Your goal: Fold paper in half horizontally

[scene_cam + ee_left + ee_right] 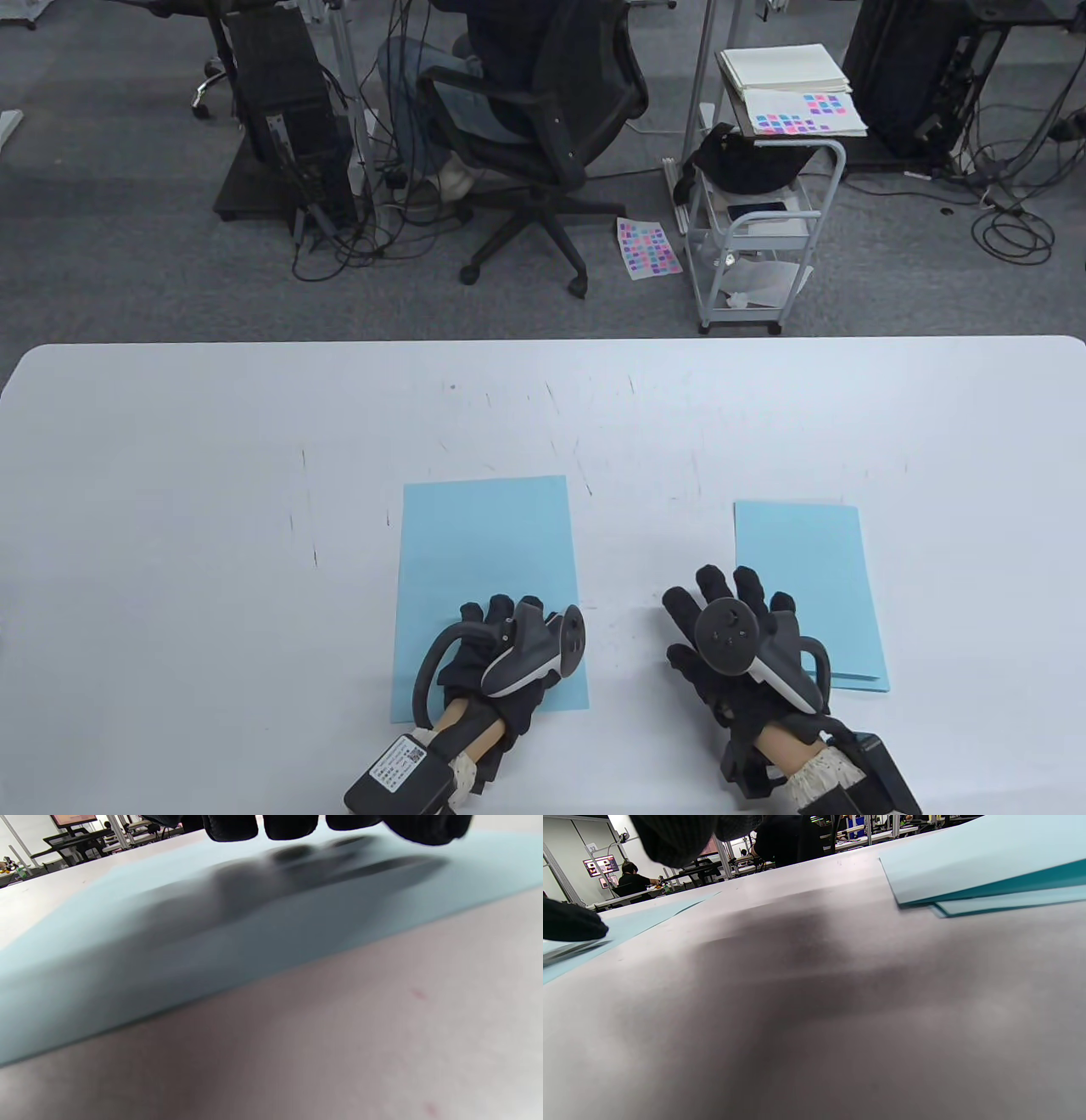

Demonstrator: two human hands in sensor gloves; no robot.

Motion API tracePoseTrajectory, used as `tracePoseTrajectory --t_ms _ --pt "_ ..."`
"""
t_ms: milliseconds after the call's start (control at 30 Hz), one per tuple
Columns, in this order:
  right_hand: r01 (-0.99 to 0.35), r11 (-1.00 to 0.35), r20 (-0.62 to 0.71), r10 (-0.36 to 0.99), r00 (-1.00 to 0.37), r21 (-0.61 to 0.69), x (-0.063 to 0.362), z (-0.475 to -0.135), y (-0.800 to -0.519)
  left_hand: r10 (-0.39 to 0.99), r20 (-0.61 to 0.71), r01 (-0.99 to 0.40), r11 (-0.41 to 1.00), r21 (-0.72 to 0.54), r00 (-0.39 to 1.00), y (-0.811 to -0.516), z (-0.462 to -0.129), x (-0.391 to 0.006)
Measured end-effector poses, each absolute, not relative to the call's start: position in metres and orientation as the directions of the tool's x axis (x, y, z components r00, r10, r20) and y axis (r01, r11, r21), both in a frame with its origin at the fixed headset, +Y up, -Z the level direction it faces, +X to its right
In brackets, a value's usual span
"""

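A flat light-blue sheet of paper (484, 543) lies on the white table (170, 509), left of centre. My left hand (496, 628) is over its near right part, fingers extended and gripping nothing. In the left wrist view its fingertips (288, 825) sit just above the sheet (212, 942) and cast a shadow on it. A folded light-blue paper (806, 560) lies to the right. My right hand (730, 607) is spread open at that paper's near left edge and holds nothing. The right wrist view shows the folded paper's layered edge (988, 861) and the flat sheet (640, 921).
Beyond the table's far edge are an office chair (543, 110), a white wheeled cart (755, 212) with paper stacks on top, and cables on the floor. Bare table surface lies between the two papers and toward the far edge.
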State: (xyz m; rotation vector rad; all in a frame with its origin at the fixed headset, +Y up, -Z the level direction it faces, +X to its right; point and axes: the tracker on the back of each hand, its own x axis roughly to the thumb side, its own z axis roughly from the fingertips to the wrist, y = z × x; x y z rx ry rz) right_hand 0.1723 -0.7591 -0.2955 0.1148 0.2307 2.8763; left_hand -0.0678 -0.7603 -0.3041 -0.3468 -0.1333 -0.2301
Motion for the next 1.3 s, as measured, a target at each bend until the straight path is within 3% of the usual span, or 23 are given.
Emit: tracePoseTrajectory --t_ms 300,467,667,767,900,1133,1300 --pt "-0.255 -0.944 0.136 0.287 -0.948 0.212 0.139 -0.293 -0.756 -0.109 0.098 0.127 0.971 -0.203 0.989 -0.726 -0.315 -0.106" --pt "-0.268 -0.923 0.182 0.324 -0.928 0.275 0.114 -0.297 -0.754 -0.125 0.077 0.137 0.975 -0.174 0.989 -0.712 -0.325 -0.126" --pt "-0.294 -0.86 0.173 0.392 -0.904 0.417 0.087 -0.308 -0.772 -0.158 0.016 0.158 0.972 -0.175 0.987 -0.706 -0.345 -0.156" --pt "-0.23 -0.858 0.184 0.346 -0.92 0.46 0.078 -0.309 -0.781 -0.149 -0.014 0.144 0.974 -0.177 0.989 -0.707 -0.356 -0.173" --pt "-0.114 -0.854 0.197 0.245 -0.949 0.508 0.075 -0.31 -0.789 -0.131 -0.058 0.117 0.972 -0.204 0.99 -0.707 -0.375 -0.194" --pt "-0.131 -0.851 0.192 0.26 -0.946 0.509 0.077 -0.31 -0.789 -0.108 -0.142 0.063 0.955 -0.289 0.984 -0.714 -0.422 -0.219" --pt "-0.129 -0.848 0.193 0.261 -0.946 0.514 0.077 -0.31 -0.788 -0.113 -0.191 0.027 0.914 -0.405 0.975 -0.738 -0.452 -0.229"
